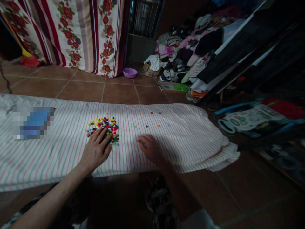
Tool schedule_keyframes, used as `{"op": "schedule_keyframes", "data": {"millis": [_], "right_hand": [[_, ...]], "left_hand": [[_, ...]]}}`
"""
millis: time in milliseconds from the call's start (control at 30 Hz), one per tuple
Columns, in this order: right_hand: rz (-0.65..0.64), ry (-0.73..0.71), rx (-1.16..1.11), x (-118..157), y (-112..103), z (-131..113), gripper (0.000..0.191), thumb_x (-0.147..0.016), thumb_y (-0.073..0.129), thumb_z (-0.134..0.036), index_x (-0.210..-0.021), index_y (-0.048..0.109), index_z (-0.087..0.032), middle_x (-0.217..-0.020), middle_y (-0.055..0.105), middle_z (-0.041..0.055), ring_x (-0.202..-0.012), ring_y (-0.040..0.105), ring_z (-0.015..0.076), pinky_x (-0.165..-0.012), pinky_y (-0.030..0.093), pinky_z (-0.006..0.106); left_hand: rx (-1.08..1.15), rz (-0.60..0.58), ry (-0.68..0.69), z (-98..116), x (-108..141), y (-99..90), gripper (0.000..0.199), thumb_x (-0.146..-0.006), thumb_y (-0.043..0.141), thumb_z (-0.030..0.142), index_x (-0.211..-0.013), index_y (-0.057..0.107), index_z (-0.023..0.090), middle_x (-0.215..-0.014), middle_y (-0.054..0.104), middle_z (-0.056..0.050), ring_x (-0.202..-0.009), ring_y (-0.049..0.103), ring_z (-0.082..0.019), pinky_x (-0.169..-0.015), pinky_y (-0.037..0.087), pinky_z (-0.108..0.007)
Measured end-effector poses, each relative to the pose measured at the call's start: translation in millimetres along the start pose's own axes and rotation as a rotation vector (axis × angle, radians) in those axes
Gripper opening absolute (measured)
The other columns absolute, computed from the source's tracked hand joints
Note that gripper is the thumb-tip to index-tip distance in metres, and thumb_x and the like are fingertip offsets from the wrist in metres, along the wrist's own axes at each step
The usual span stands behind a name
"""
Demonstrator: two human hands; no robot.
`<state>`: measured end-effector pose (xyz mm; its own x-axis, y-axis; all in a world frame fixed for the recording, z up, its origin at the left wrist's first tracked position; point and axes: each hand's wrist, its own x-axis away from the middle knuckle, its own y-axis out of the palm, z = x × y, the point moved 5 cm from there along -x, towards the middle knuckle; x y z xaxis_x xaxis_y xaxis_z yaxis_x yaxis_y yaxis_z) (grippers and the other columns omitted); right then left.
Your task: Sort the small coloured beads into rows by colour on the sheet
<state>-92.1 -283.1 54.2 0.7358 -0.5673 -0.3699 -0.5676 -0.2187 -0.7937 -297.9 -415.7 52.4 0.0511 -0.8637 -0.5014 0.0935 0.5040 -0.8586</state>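
Note:
A pile of small multicoloured pieces lies on a striped cloth. My left hand rests on the pile's near side, its fingers spread over the pieces. To the right, my right hand is above the cloth with its fingers curled; whatever they may hold is too small to make out. Beyond that hand, single pieces sit in two spaced rows. The far row includes a yellow one and a red one; the near row includes a green one and an orange one.
A blurred blue item lies on the cloth at the left. On the tiled floor beyond are a purple basin, a heap of clothes and a red broom by a floral curtain.

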Motion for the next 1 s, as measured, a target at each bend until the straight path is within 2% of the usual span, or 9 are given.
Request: {"op": "schedule_keyframes", "data": {"millis": [133,233,333,467,600,667,833,1000], "right_hand": [[0.097,0.023,-0.039,1.6,-8.5,-4.2,0.020,-0.083,0.046,-0.013,-0.087,0.064,-0.020,-0.099,0.067,0.0075,-0.099,0.061,0.0200,-0.089,0.050,0.037],[0.171,0.086,-0.071,5.9,-11.9,-12.9,0.019,-0.087,0.046,-0.018,-0.094,0.063,-0.020,-0.100,0.067,0.0078,-0.094,0.063,0.0188,-0.080,0.054,0.033],[0.198,0.114,-0.076,7.5,-5.8,-27.5,0.020,-0.090,0.046,-0.019,-0.100,0.063,-0.020,-0.098,0.068,0.0073,-0.087,0.063,0.0173,-0.074,0.054,0.030],[0.143,0.028,-0.017,-1.9,14.1,-52.1,0.021,-0.090,0.047,-0.017,-0.101,0.065,-0.021,-0.097,0.068,0.0068,-0.092,0.062,0.0188,-0.086,0.052,0.035],[0.011,-0.031,0.015,-15.1,35.3,-67.8,0.022,-0.092,0.048,-0.017,-0.103,0.066,-0.021,-0.101,0.068,0.0065,-0.098,0.061,0.0192,-0.091,0.049,0.035],[-0.026,-0.030,0.014,-19.9,41.1,-69.4,0.023,-0.093,0.047,-0.017,-0.106,0.066,-0.021,-0.103,0.068,0.0063,-0.100,0.060,0.0185,-0.091,0.049,0.033],[-0.001,0.015,0.045,-31.8,43.3,-59.2,0.028,-0.091,0.046,-0.012,-0.104,0.068,-0.021,-0.101,0.067,0.0068,-0.098,0.059,0.0187,-0.089,0.049,0.033],[-0.044,-0.028,0.061,-42.0,50.9,-55.7,0.027,-0.092,0.048,-0.013,-0.104,0.070,-0.023,-0.097,0.067,0.0056,-0.095,0.059,0.0184,-0.085,0.049,0.031]], "left_hand": [[0.032,0.004,-0.017,-0.5,-0.4,-1.0,0.039,-0.090,0.049,0.032,-0.125,0.058,0.017,-0.141,0.051,-0.016,-0.139,0.036,-0.033,-0.110,0.040,-0.055],[0.069,0.030,-0.024,-1.1,0.1,-2.3,0.040,-0.090,0.049,0.031,-0.128,0.056,0.018,-0.140,0.052,-0.015,-0.138,0.038,-0.032,-0.110,0.041,-0.055],[0.099,0.063,-0.017,-1.5,2.1,-5.2,0.042,-0.090,0.049,0.029,-0.130,0.054,0.019,-0.139,0.052,-0.014,-0.139,0.037,-0.032,-0.110,0.041,-0.056],[0.072,0.101,-0.015,-4.4,7.1,-12.2,0.040,-0.090,0.051,0.027,-0.129,0.053,0.020,-0.145,0.045,-0.014,-0.145,0.024,-0.035,-0.110,0.041,-0.058],[0.020,0.127,-0.031,-10.9,12.7,-18.1,0.042,-0.089,0.054,0.030,-0.130,0.049,0.019,-0.148,0.040,-0.017,-0.147,0.017,-0.037,-0.110,0.040,-0.059],[-0.001,0.125,-0.050,-14.4,14.6,-18.8,0.044,-0.089,0.055,0.032,-0.131,0.048,0.018,-0.148,0.039,-0.018,-0.147,0.017,-0.037,-0.110,0.039,-0.059],[-0.006,0.092,-0.112,-21.6,16.3,-16.8,0.047,-0.090,0.052,0.032,-0.135,0.043,0.019,-0.143,0.047,-0.017,-0.146,0.019,-0.036,-0.112,0.035,-0.062],[0.054,0.039,-0.137,-28.5,18.1,-13.6,0.047,-0.091,0.045,0.030,-0.137,0.041,0.023,-0.145,0.047,-0.013,-0.144,0.026,-0.036,-0.110,0.030,-0.070]]}}
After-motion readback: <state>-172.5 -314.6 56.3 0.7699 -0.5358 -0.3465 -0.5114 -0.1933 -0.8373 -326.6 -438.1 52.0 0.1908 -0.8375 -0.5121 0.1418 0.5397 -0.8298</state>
